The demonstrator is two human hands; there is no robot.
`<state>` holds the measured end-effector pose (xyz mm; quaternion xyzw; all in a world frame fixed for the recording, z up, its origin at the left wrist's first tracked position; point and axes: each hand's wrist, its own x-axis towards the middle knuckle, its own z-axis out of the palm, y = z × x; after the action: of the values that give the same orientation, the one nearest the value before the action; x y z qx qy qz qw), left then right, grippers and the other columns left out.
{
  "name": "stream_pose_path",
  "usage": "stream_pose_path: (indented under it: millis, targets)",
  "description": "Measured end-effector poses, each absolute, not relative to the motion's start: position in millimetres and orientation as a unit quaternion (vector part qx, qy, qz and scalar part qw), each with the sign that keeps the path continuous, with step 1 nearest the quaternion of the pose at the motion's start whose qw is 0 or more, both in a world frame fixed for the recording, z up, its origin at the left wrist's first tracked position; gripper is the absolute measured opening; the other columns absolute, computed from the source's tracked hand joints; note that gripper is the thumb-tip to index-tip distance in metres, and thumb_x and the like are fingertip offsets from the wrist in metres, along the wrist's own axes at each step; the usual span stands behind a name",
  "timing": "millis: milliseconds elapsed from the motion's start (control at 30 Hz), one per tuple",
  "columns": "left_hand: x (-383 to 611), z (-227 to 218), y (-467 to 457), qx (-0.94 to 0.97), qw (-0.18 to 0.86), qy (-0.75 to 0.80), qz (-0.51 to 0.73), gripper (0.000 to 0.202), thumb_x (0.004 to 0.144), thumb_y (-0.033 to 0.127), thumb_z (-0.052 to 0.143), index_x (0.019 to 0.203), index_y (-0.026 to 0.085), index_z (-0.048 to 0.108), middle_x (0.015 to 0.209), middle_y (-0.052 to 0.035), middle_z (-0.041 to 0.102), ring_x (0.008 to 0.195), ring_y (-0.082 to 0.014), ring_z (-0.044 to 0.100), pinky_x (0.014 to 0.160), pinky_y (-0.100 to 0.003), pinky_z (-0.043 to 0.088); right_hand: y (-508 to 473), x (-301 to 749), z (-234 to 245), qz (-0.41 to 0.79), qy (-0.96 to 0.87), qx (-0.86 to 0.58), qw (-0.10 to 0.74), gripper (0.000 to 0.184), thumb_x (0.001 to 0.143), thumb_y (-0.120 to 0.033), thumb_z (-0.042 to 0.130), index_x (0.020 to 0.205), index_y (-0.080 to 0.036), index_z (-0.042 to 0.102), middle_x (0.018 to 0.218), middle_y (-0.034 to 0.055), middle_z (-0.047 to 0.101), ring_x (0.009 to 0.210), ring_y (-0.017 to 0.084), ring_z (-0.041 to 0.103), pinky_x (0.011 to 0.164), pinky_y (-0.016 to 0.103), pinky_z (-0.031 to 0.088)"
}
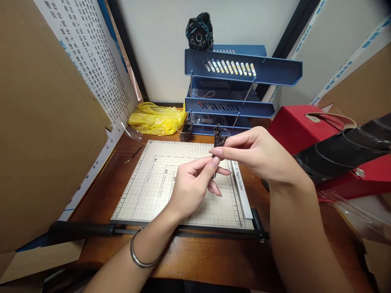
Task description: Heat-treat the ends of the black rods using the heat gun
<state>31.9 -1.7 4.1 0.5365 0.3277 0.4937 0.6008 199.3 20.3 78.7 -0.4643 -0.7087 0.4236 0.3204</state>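
Both hands meet above a paper cutter board [152, 183] on the wooden desk. My right hand [259, 154] pinches a small bundle of thin dark hairpins [219, 140] between thumb and fingers, their ends sticking up. My left hand [192, 185], with a silver bangle on the wrist, pinches the lower end of a pin of the same bundle with thumb and forefinger. One loose dark pin [134, 154] lies on the desk left of the board. A small clear cup [185, 131] with several more pins stands behind the board.
A blue three-tier letter tray [244, 69] stands at the back with a dark scrunchie [199, 34] on top. A yellow plastic bag [155, 119] lies back left, cardboard [45, 122] leans at left. A red box [293, 126] and black roll [345, 150] sit at right. The cutter's black handle [79, 230] lies along the front.
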Motion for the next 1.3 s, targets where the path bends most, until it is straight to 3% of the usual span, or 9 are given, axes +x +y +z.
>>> stream_pose_path:
  millis: [167,367,700,933,1300]
  targets:
    - [31.9,-1.2,2.3,0.510,0.648,0.303,0.477,0.046,0.104,0.051,0.053,0.124,0.013,0.069,0.098,-0.0114,0.080,0.043,-0.0099,0.064,0.044,-0.020,0.051,20.6,198.8,77.7,0.411,-0.704,-0.479,0.326,0.043,0.084,-0.048,0.078,0.060,-0.014,0.069,0.060,-0.0001,0.047,0.062,0.010,0.036,0.055,0.027,0.028]
    - [30.1,0.3,2.5,0.513,0.654,0.295,0.470,0.035,0.102,0.044,0.059,0.108,0.011,0.071,0.099,-0.0113,0.080,0.049,-0.0093,0.067,0.051,-0.019,0.054,21.5,197.6,78.6,0.416,-0.695,-0.484,0.332,0.040,0.083,-0.048,0.079,0.062,-0.014,0.071,0.061,0.0010,0.051,0.064,0.010,0.039,0.056,0.026,0.032]
    - [31.5,6.0,-0.5,0.513,0.644,0.312,0.474,0.027,0.101,0.036,0.062,0.101,0.011,0.071,0.094,-0.0082,0.080,0.056,-0.0114,0.073,0.058,-0.019,0.059,22.7,197.2,76.4,0.434,-0.693,-0.482,0.315,0.040,0.083,-0.051,0.079,0.069,-0.014,0.075,0.066,0.0028,0.059,0.068,0.012,0.046,0.061,0.027,0.037]
    - [31.9,5.1,0.9,0.512,0.651,0.319,0.461,0.031,0.098,0.042,0.065,0.102,0.012,0.072,0.101,-0.0106,0.080,0.062,-0.0150,0.075,0.063,-0.024,0.062,22.4,201.0,76.2,0.421,-0.710,-0.485,0.290,0.044,0.086,-0.055,0.075,0.069,-0.014,0.075,0.067,0.0033,0.059,0.065,0.012,0.043,0.058,0.029,0.033]
    - [32.2,1.5,1.6,0.478,0.695,0.297,0.448,0.026,0.095,0.032,0.072,0.111,0.012,0.075,0.110,-0.0108,0.080,0.078,-0.0159,0.079,0.074,-0.023,0.064,23.6,205.0,77.2,0.451,-0.698,-0.480,0.282,0.036,0.083,-0.049,0.079,0.070,-0.015,0.075,0.068,0.0027,0.060,0.067,0.012,0.047,0.059,0.026,0.038]
